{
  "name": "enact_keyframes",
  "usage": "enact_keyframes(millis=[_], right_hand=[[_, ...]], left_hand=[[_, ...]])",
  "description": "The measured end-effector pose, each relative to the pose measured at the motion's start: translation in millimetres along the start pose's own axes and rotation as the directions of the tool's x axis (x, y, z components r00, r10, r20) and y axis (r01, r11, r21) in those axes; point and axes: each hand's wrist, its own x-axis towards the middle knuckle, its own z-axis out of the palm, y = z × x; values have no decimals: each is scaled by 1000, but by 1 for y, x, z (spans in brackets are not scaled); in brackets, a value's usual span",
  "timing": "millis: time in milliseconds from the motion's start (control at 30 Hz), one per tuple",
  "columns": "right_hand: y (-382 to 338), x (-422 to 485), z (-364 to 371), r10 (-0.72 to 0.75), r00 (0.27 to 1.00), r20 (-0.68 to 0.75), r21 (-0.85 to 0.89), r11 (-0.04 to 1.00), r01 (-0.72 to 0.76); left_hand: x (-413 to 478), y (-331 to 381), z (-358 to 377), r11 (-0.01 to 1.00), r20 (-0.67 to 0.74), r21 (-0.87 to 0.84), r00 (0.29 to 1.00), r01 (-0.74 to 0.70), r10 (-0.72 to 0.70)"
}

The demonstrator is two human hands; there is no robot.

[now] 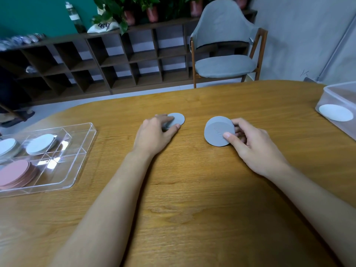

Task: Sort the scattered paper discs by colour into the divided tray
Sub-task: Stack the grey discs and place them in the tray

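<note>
Embossed lettering runs across the grey disc (218,132) gripped in the right hand (256,149), too faint to read. Dark print on the white bag (104,26) on the shelf (165,23) is blurred and illegible.

Grey chair (225,45) beyond wooden table (192,199), dark cubby shelf (143,55), potted plants (152,13), bottle (74,18)

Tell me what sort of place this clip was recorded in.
Likely an office lounge or meeting room, not a workshop: a wooden table, a grey upholstered chair with wooden legs, and a dark cubby shelf with potted plants on top against a teal wall.
</note>
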Motion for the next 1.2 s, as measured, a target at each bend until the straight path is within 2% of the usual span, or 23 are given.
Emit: enact_keyframes(millis=[233,333,433,500,567,667,767,933,1200], right_hand=[[-4,-2,-3,-4,1000,13,4,1000,4],[-5,-3,-3,-2,1000,-3,19,1000,2],[-5,-3,-3,6,1000,-17,22,1000,-5],[-5,-2,-3,9,999,-31,24,1000,-8],[-5,-2,-4,16,999,-48,23,1000,-14],[-5,-2,-3,28,997,-69,13,1000,-27],[-8,-2,-3,26,997,-72,42,999,-23],[-17,-6,0,-51,998,37,106,993,47],[-21,-6,2,-31,995,92,276,961,5]], left_hand=[[-38,20,-5,988,-31,-51,989,-147,146],[-53,26,-7,975,16,-185,992,-120,125],[-56,27,-6,948,-11,-300,994,-111,113],[-54,29,-7,903,-26,-426,999,-53,46],[-52,30,-10,809,19,-587,1000,12,-2],[-52,33,-11,672,91,-738,996,57,15],[-55,40,-6,696,100,-716,994,48,35],[-59,48,3,788,1,-616,1000,-24,31],[-63,56,2,848,-24,-530,1000,-18,6]])
